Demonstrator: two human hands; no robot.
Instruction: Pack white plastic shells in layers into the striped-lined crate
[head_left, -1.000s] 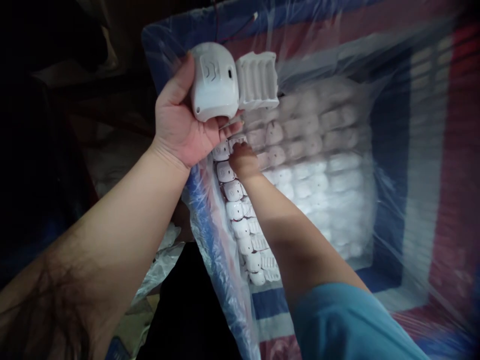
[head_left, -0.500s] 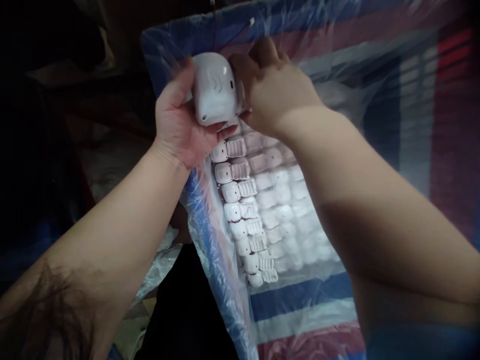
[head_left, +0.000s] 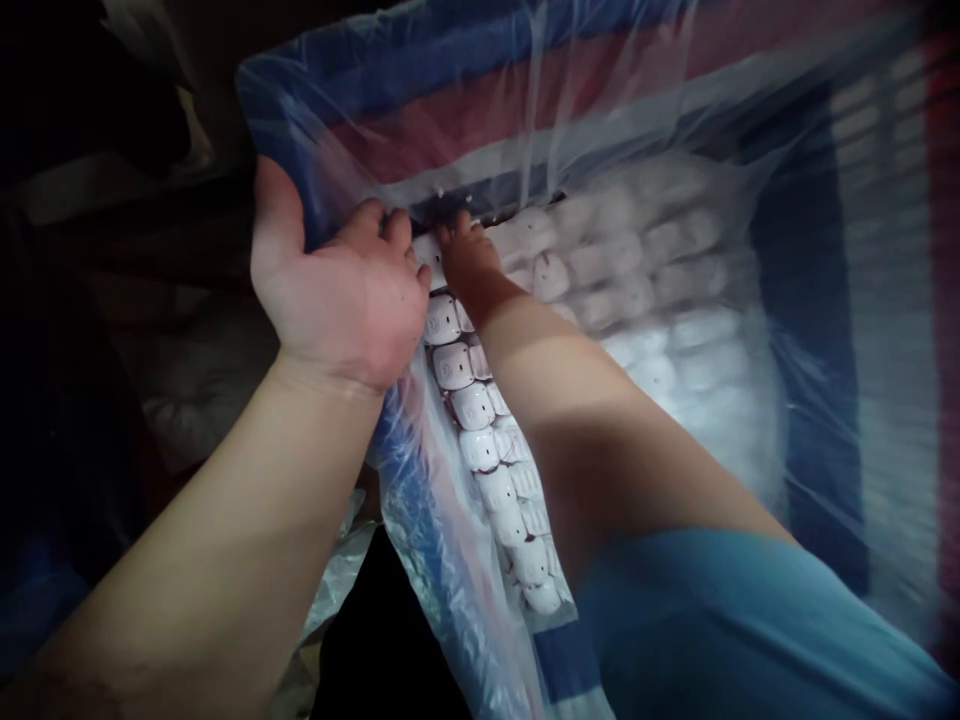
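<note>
My left hand (head_left: 341, 290) is open with its palm up and fingers stretched out, beside the left edge of the lined bag; nothing lies in it. Deep inside the bag, my right hand (head_left: 469, 255) has its fingers bent round the right side of a white plastic housing (head_left: 429, 262) at the far end of the left row. The hand hides part of that housing. Nearer me in the same row are several like housings (head_left: 453, 366), rounded and glossy, each with a small dark slot. Ridged white parts (head_left: 512, 442) lie right beside them.
A clear plastic liner (head_left: 540, 90) covers the bag's blue, red and white striped wall (head_left: 435, 100). More white housings (head_left: 667, 375) lie blurred under clear film to the right. Crumpled clear plastic (head_left: 341, 560) is outside the bag, lower left.
My right hand has carried the white housing down into the bag, to the row's far end. My left hand has let go of it and opened, moving slightly left.
</note>
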